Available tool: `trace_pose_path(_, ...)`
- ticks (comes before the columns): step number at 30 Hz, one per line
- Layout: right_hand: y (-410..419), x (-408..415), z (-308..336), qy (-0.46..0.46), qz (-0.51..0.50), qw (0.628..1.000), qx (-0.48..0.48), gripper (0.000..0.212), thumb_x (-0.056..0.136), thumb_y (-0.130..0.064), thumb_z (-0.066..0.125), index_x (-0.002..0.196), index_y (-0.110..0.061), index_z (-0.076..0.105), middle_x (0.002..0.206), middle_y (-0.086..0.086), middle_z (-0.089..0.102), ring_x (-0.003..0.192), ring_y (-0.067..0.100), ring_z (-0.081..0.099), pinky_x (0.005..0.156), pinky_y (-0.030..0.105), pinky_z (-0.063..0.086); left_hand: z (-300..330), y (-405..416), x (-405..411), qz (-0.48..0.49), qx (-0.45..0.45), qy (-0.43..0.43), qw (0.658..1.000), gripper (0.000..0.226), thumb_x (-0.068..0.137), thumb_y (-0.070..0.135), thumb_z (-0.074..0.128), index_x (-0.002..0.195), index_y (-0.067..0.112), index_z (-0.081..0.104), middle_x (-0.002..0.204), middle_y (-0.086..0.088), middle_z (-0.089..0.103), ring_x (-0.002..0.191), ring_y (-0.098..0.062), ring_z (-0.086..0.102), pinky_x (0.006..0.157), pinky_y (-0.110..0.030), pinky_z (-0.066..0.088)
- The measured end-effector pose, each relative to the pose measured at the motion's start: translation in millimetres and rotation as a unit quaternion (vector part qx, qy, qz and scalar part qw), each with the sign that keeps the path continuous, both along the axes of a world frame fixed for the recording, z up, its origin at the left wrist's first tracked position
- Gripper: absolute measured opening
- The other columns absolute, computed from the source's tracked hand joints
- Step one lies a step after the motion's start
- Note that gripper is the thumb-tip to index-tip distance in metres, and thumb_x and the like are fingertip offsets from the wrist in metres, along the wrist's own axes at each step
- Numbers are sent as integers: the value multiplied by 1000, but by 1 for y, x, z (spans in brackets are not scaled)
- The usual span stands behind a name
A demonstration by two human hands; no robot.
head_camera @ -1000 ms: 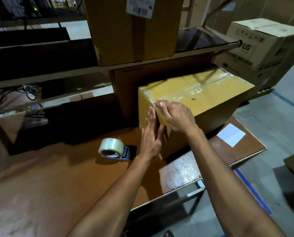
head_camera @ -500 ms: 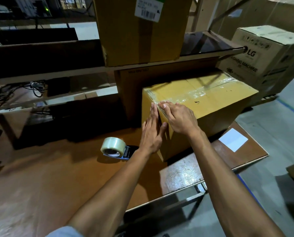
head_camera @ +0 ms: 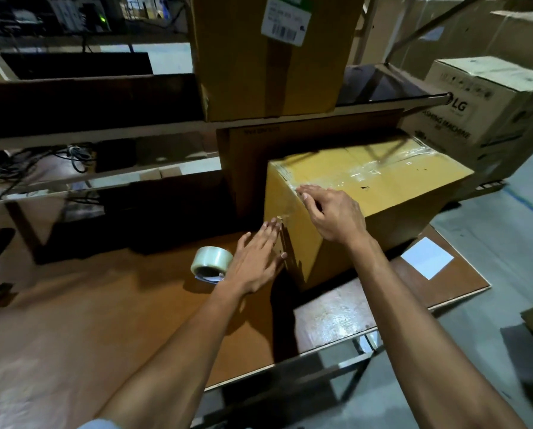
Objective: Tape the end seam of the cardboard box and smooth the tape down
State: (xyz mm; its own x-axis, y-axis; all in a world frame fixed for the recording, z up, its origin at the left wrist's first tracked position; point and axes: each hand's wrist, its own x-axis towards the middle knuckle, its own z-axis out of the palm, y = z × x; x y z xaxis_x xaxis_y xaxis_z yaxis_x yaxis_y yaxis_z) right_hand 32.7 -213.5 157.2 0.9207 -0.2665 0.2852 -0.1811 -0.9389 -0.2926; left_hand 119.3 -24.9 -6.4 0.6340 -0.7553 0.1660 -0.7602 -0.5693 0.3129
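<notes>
Now | left hand (head_camera: 253,258) flat, holding nothing, pressing clear tape (head_camera: 285,209) on cardboard box (head_camera: 383,187) end | right hand (head_camera: 333,212) loosely curled, fingertips on top edge | box looks stiff, tape slick: rub firmly

A single head-worn wide-angle view looks forward and down, close over a brown worktable (head_camera: 88,320). Both forearms enter from the bottom edge. Shelving (head_camera: 88,131) fills the upper left, grey floor (head_camera: 506,305) the right.
</notes>
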Motion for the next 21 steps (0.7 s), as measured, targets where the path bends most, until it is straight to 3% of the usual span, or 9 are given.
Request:
trace_pose_path(3, 10, -3, 4, -17, -14, 998, -53, 37, 110, -39, 46, 140, -32, 67, 136, -9, 72, 114, 20, 73, 89, 40, 60, 0, 16, 8, 3, 23, -23, 999, 75, 114, 56, 30, 176, 22, 4, 183, 8, -4, 165, -4, -11, 135, -47, 8)
trace_pose_path(5, 23, 1, 1, -16, -33, 994, -101, 36, 109, -34, 50, 140, -24, 66, 134, -2, 73, 112, 24, 74, 89, 43, 61, 3, 28, 14, 9, 24, -25, 999, 74, 115, 52, 33, 176, 23, 5, 184, 7, -1, 167, -6, -8, 135, -47, 8)
trace_pose_path(7, 39, 7, -10, -6, -49, 991, -127, 38, 107, -30, 55, 141, -16, 63, 140, 7, 69, 125, 28, 69, 105, 47, 56, 4, 39, 20, 10, 26, -21, 999, 73, 113, 45, 40, 176, 21, 10, 184, 6, 3, 169, -10, -1, 135, -49, 10)
trace_pose_path(9, 55, 12, -27, -2, -45, 984, -172, 41, 105, -28, 57, 143, -14, 61, 151, 11, 61, 145, 30, 53, 122, 53, 40, 3, 50, 27, 14, 32, -19, 999, 75, 110, 36, 48, 175, 20, 15, 184, 4, 9, 170, -12, 3, 135, -51, 12)
trace_pose_path(12, 75, 19, -50, -19, -19, 979, -204, 44, 100, -24, 61, 143, -12, 61, 156, 12, 57, 155, 32, 40, 127, 58, 27, 2, 67, 35, 26, 42, -36, 998, 77, 105, 32, 56, 174, 20, 23, 183, 3, 17, 170, -15, 10, 135, -53, 15)
trace_pose_path(15, 96, 25, -79, -4, 11, 984, -180, 41, 96, -19, 65, 136, -11, 66, 148, 12, 64, 151, 33, 45, 126, 58, 31, 1, 83, 40, 36, 56, -50, 997, 71, 107, 39, 54, 171, 19, 32, 180, 1, 27, 168, -17, 19, 133, -51, 15)
trace_pose_path(17, 105, 28, -99, 41, 5, 988, -150, 32, 94, -17, 65, 125, -13, 68, 133, 10, 72, 139, 33, 58, 118, 51, 44, 0, 94, 43, 42, 58, -56, 996, 70, 107, 49, 51, 169, 19, 36, 177, 0, 34, 166, -19, 24, 132, -51, 17)
trace_pose_path(19, 111, 30, -115, 110, -23, 989, -97, 16, 97, -17, 60, 112, -15, 66, 111, 11, 76, 111, 35, 72, 93, 44, 59, -7, 105, 47, 42, 65, -50, 996, 71, 107, 55, 47, 169, 20, 37, 176, 1, 36, 166, -20, 25, 132, -51, 18)
trace_pose_path(21, 111, 33, -136, 171, -48, 984, 1, 10, 99, -16, 57, 105, -11, 64, 98, 16, 75, 93, 40, 74, 75, 43, 59, -16, 115, 47, 40, 72, -34, 996, 74, 106, 59, 44, 168, 21, 37, 176, 0, 35, 165, -21, 25, 132, -52, 18)
